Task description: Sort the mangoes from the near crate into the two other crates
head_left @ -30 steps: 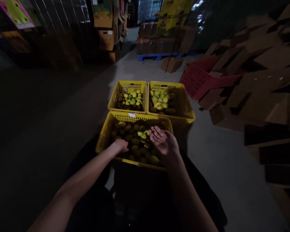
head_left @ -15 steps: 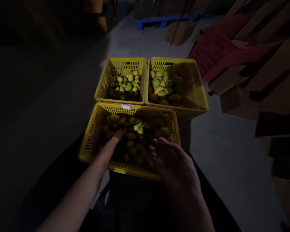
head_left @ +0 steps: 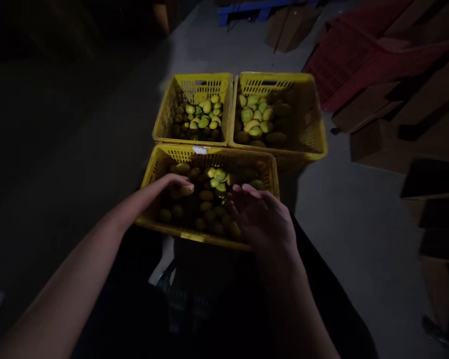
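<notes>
While loose fruit (head_left: 220, 174) lies inside the near yellow crate (head_left: 192, 237), right hand (head_left: 262, 214): grip apart, palm up; left hand (head_left: 177, 182): above the fruit, grip impossible to tell in shadow. Hazards: dim light causing a misjudged reach; heaped fruit, if nudged, rolling, bruising.

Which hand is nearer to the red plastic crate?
The right hand. It is over the right part of the front yellow crate, with the red plastic crate beyond, farther right; the left hand is farther away, over the front yellow crate's left part.
</notes>
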The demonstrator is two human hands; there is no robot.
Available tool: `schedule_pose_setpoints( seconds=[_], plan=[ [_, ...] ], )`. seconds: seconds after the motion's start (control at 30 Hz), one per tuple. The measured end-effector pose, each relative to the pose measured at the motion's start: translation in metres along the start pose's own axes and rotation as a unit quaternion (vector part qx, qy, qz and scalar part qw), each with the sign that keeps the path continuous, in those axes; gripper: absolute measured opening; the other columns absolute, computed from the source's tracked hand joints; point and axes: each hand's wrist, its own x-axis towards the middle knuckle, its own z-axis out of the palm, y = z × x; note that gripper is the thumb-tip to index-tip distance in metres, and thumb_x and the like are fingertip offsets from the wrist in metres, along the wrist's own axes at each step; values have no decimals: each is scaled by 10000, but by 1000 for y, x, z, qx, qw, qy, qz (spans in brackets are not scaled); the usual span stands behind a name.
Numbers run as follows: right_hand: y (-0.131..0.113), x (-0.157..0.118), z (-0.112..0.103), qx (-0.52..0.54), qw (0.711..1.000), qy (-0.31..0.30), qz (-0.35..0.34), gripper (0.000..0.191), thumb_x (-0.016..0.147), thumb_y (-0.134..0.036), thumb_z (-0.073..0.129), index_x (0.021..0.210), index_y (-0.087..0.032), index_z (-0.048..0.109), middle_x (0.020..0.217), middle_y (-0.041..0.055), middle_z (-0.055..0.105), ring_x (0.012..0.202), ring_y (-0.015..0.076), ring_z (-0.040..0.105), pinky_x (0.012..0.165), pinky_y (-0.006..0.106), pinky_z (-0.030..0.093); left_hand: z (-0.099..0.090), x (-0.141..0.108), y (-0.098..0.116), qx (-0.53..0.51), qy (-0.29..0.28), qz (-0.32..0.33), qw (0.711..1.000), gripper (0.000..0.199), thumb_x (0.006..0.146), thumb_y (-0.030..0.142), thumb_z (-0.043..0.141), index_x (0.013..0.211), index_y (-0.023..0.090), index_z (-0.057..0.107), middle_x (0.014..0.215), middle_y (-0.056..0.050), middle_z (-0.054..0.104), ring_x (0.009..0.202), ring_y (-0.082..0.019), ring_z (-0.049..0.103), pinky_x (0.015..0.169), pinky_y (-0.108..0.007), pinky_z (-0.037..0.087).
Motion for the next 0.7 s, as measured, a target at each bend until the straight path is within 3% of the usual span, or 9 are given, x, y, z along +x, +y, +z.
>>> schedule_pose_setpoints(
  seconds=[0.13,0.23,0.3,0.4,0.5,0.63,0.7],
  plan=[
    [9,-5,5,-46,999,-22,4,130,727,-258,535,818,-193,602,833,45,664,791,187,644,724,361,544,-49,-73,43,-3,-102,76,992,320,855,351,492,1059,148,632,956,-49,637,967,-197,566,799,-268,486],
    [13,-7,13,-65,997,-24,17,233,782,-408,496,923,-246,587,818,32,641,756,198,635,663,413,552,-66,-128,79,-6,-156,92,983,567,879,551,331,1085,108,619,916,-79,625,987,-248,575,781,-294,474],
    [14,-8,17,-58,996,-56,31,309,805,-495,451,919,-241,583,814,47,641,741,206,638,600,384,553,-69,-146,91,33,-110,99,988,639,922,520,181,1117,69,588,906,-82,604,1026,-266,566,791,-307,449],
    [12,-8,18,-52,993,-87,68,294,832,-445,424,828,-194,578,726,49,620,622,148,608,441,214,480,-64,-134,81,76,-37,113,990,616,957,402,78,1167,43,532,960,-80,588,1063,-258,551,809,-312,419],
    [6,-7,14,-38,993,-70,87,243,817,-379,451,797,-165,564,650,30,586,553,114,558,374,155,413,-50,-93,45,110,-42,100,988,550,969,389,162,1181,15,504,1019,-90,599,1019,-216,568,829,-302,417],
    [-2,-5,14,-8,997,-10,78,240,815,-385,468,837,-164,559,683,42,599,603,130,573,406,172,457,-21,-45,-9,227,-60,-50,971,406,892,399,480,1013,37,618,947,-115,655,974,-242,600,867,-324,442],
    [-4,-6,18,12,997,18,74,248,834,-374,451,868,-156,563,707,54,607,622,136,587,429,177,475,-6,-27,-30,260,-36,-93,961,309,833,324,597,967,48,637,1003,-147,644,1040,-284,573,918,-390,427]
  ],
)
